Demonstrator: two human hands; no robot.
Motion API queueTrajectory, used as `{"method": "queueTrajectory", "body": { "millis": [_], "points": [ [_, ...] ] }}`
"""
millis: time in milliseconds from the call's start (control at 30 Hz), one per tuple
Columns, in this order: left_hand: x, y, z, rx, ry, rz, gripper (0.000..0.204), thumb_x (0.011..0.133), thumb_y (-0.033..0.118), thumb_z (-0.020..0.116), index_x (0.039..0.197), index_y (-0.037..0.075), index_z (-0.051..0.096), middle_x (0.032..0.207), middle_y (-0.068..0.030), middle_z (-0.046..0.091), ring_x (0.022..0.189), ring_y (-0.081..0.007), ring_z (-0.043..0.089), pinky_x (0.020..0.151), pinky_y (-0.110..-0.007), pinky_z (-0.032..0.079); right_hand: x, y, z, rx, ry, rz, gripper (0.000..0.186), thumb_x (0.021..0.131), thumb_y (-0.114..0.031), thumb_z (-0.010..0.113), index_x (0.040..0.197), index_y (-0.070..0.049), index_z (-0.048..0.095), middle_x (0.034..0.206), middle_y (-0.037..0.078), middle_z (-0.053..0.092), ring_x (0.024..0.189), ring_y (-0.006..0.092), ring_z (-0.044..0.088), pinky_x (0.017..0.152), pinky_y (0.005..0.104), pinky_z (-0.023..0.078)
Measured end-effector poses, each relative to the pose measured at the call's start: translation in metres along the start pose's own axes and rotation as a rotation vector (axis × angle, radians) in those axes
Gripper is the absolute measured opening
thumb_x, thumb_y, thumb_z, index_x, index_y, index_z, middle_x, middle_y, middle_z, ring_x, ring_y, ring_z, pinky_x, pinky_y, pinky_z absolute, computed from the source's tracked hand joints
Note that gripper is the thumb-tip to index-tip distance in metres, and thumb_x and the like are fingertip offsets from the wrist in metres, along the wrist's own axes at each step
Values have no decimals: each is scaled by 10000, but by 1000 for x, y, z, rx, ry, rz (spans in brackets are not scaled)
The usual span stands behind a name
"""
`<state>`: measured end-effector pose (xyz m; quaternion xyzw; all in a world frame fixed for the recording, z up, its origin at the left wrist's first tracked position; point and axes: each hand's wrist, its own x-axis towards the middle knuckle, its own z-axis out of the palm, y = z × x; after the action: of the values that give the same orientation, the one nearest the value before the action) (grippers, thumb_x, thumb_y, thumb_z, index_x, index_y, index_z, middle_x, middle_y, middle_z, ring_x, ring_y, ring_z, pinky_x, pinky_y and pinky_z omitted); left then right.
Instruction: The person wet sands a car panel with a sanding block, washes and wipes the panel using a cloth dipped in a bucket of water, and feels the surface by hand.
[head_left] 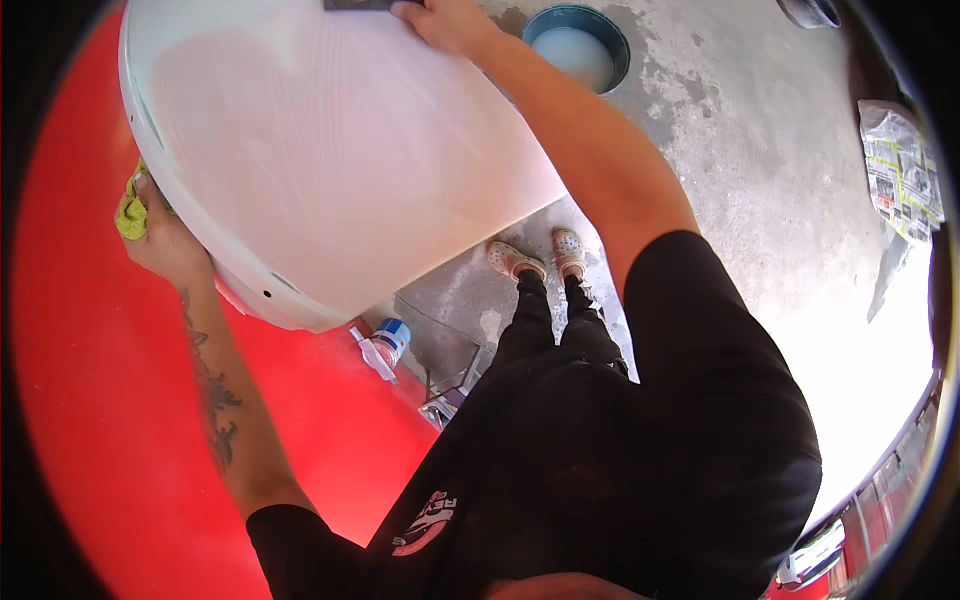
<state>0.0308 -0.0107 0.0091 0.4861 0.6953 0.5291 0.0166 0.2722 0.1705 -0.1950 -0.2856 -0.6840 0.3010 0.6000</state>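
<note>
A large pale, whitish-pink curved panel point(340, 170) fills the upper left, with faint streaks on its surface. It looks like a car body panel beside red bodywork point(120, 400). At its left edge, my left hand point(170, 240) is closed on a crumpled yellow-green cloth point(132, 216). My right arm stretches across to the panel's far part, where my right hand point(455, 24) grips a dark flat block point(358, 4) against the surface. The picture's top edge cuts off part of that block and hand.
A dark green bucket point(622, 58) of cloudy liquid stands on the stained concrete floor point(720, 170), right of the panel. Below the panel's near corner are a blue-and-white can point(393, 338) and a metal frame point(470, 372). Printed paper sheeting point(900, 170) lies far right.
</note>
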Motion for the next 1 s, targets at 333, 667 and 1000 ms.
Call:
{"method": "queueTrajectory", "body": {
  "millis": [333,667,1000],
  "points": [
    [13,-23,-8,100,69,89,293,962,257,653,1052,-19,695,976,-87,728,873,-177,678,807,-313,526,-257,-147,-144,-106,-88,471,376,790,26,691,1150,-80,682,1295,108,627,1167,330,547,1011,424,429],
    [32,-41,-11,38,-90,120,390,901,346,721,1052,-7,655,978,-99,722,905,-216,675,834,-352,513,-162,-304,30,-200,37,62,377,753,-95,730,1115,-178,667,1217,45,616,973,314,559,900,426,444],
    [19,-25,-8,299,137,30,481,832,476,733,1067,61,676,1021,-106,728,951,-290,677,841,-424,506,-202,-227,-52,-520,175,545,314,798,-74,688,1110,-47,662,1089,146,661,1030,314,622,872,441,441]
  ]
}}
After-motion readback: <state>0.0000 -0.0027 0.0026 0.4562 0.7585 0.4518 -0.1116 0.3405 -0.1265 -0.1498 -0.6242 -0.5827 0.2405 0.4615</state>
